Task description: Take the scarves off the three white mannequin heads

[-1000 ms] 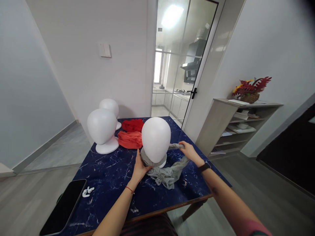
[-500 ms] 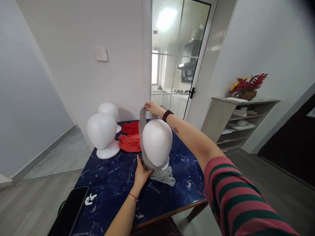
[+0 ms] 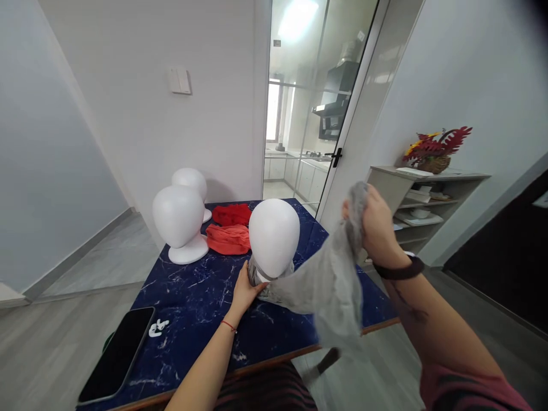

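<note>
A white foam mannequin head (image 3: 274,237) stands upright on the dark blue marbled table (image 3: 197,302). Round its neck runs a grey scarf (image 3: 334,279), which stretches off to the right and hangs down past the table's front edge. My left hand (image 3: 246,294) presses the scarf against the left front of the neck, thumb over the cloth. Up and to the right, my right hand (image 3: 372,220) is closed round a bunched part of the scarf, apart from the head. The cloth behind the neck is hidden by the head.
Two more white mannequin heads (image 3: 178,216) stand at the back left. A dark red cloth (image 3: 232,214) and an orange-red cloth (image 3: 228,238) lie beside them. A black phone (image 3: 120,354) and a small white item (image 3: 158,327) lie at the front left. Behind is a glass door (image 3: 299,114).
My right hand has swung from behind the mannequin head out to the right and toward me, pulling the grey scarf along. My left hand stays at the neck.
</note>
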`<state>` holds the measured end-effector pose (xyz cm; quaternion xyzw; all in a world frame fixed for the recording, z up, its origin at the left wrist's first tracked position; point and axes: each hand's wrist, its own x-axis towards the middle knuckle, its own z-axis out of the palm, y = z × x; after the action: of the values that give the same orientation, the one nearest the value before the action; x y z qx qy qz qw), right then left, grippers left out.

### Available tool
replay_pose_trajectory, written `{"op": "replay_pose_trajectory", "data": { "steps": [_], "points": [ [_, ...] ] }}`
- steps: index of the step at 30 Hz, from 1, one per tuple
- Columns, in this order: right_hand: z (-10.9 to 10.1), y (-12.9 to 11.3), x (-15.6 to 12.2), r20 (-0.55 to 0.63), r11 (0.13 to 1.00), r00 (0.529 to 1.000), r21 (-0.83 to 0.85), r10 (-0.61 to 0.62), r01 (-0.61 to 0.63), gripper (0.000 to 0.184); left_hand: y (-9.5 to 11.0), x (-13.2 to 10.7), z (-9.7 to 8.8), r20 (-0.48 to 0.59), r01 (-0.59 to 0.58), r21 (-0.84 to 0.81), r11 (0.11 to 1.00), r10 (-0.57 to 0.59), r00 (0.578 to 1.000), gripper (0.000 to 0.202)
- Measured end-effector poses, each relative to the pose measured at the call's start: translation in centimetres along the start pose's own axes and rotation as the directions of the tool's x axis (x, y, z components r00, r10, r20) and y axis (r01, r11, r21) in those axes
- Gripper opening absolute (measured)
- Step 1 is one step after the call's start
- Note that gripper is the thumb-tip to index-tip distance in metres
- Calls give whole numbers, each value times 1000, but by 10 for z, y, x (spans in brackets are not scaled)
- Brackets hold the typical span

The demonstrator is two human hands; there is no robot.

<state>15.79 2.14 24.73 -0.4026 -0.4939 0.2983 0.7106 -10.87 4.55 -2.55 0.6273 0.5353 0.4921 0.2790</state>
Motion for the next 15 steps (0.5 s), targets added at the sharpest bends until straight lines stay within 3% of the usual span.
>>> {"op": "replay_pose_trajectory", "data": {
  "steps": [3,5,7,9,12,15],
  "points": [
    [-46,30,-10,-324,992,944,-122,-63,25,13,-4,2,-1,63,-44,17,999,43,997,81],
    [-61,64,-24,-357,958,930,-287,-89,-19,19,-7,3,-1,84,-76,29,997,73,994,75],
    [-65,103,-43,-237,885,970,-461,-53,-65,28,-10,4,-2,97,-96,43,994,92,991,68],
    [-61,142,-67,-25,798,997,-598,69,-70,39,-11,4,-2,98,-98,54,994,92,991,61],
    [-52,184,-100,269,584,934,-807,235,86,54,-10,3,-2,91,-88,57,994,83,992,53],
    [-46,201,-109,320,350,877,-917,360,191,59,-5,1,-1,55,-62,45,997,59,997,60]
  ]
}}
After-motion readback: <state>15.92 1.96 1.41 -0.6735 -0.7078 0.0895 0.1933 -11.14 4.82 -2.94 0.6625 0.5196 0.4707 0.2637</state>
